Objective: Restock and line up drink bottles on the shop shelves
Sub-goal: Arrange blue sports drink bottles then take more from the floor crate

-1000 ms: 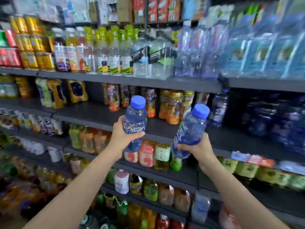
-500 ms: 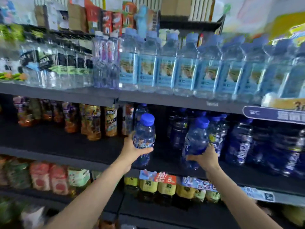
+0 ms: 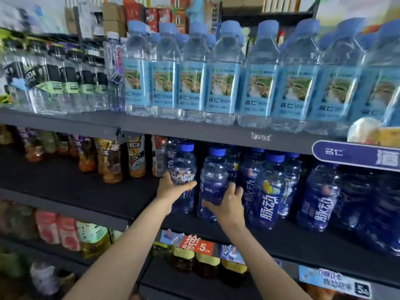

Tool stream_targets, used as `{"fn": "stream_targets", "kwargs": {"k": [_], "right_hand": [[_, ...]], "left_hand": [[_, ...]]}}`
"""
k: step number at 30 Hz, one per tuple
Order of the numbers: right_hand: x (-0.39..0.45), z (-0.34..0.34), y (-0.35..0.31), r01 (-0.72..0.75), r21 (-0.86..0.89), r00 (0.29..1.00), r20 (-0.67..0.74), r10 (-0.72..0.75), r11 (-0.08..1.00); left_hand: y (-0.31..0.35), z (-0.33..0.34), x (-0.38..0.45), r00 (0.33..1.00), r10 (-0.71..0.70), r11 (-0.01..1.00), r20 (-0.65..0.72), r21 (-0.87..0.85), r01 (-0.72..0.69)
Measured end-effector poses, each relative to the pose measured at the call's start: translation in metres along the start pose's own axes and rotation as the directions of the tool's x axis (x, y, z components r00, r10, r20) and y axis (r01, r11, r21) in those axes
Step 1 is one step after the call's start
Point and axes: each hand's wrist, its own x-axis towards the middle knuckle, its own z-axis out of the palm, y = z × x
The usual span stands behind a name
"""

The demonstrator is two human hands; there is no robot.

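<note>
left hand: fingers and thumb curled round left blue-capped bottle, upright, cap up, on middle shelf | right hand: wrapped round second blue-capped bottle, upright, apparently standing on shelf, base partly hidden | row of matching blue bottles just beside, right

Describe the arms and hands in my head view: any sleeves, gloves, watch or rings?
Both forearms are bare right up to the bottom edge of the picture, with no sleeve or cuff in view. The left hand and right hand wear no gloves. No watch, band or ring shows on either wrist or on the fingers that can be seen. No markings are visible.
</note>
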Motion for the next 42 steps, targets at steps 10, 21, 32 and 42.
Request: {"fn": "stream_targets", "kwargs": {"k": [10,21,32,42], "right_hand": [[0.043,0.039,-0.014,-0.173,0.331,0.982,0.135,0.134,0.928],[0.042,0.022,-0.008,0.015,0.442,1.000,0.002,-0.017,0.897],[-0.014,0.091,-0.115,0.375,0.268,0.927,-0.107,-0.359,0.888],[-0.011,0.124,-0.162,-0.241,0.176,0.918,-0.277,0.283,0.954]], "left_hand": [[-0.028,-0.019,-0.002,0.999,0.042,0.935,-0.032,0.353,-0.028],[-0.023,0.015,0.019,0.996,0.048,0.974,0.078,0.216,-0.064],[-0.078,-0.139,-0.040,0.874,0.284,0.946,-0.393,0.264,-0.189],[-0.158,-0.368,-0.056,0.872,0.121,0.876,-0.474,0.465,0.132]]}}
